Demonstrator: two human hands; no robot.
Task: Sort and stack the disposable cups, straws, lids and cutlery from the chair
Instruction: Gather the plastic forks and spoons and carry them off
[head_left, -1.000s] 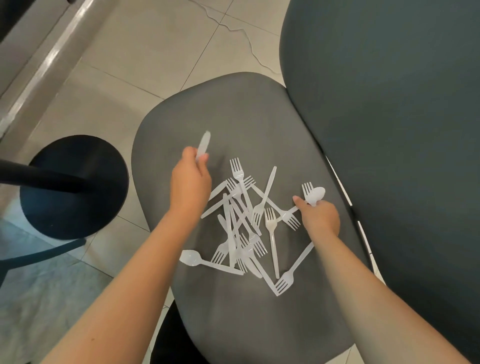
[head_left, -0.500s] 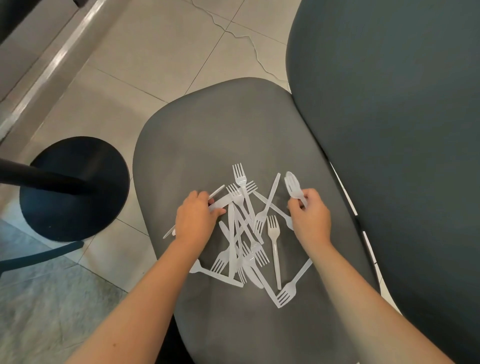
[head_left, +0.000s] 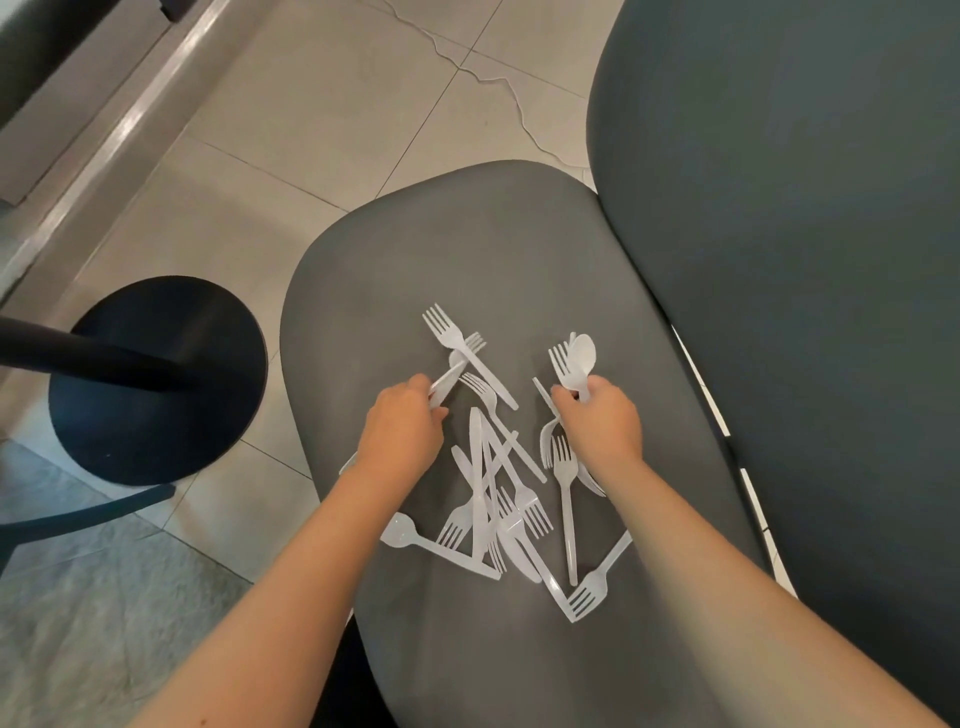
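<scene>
The right hand (head_left: 602, 423) grips a white spoon (head_left: 582, 353) and a fork (head_left: 560, 362) by their handles, their heads sticking up past the knuckles toward the chair back (head_left: 805, 260). The left hand (head_left: 402, 434) pinches one white utensil (head_left: 445, 382), its far end pointing out over the grey seat (head_left: 467, 249). The cutlery pile (head_left: 498, 499) lies tangled on the seat between both wrists, nearer the person.

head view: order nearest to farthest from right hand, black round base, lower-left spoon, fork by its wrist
1. fork, right beside the right hand.
2. spoon, pile's lower left.
3. black round base, on the floor, far left.
</scene>
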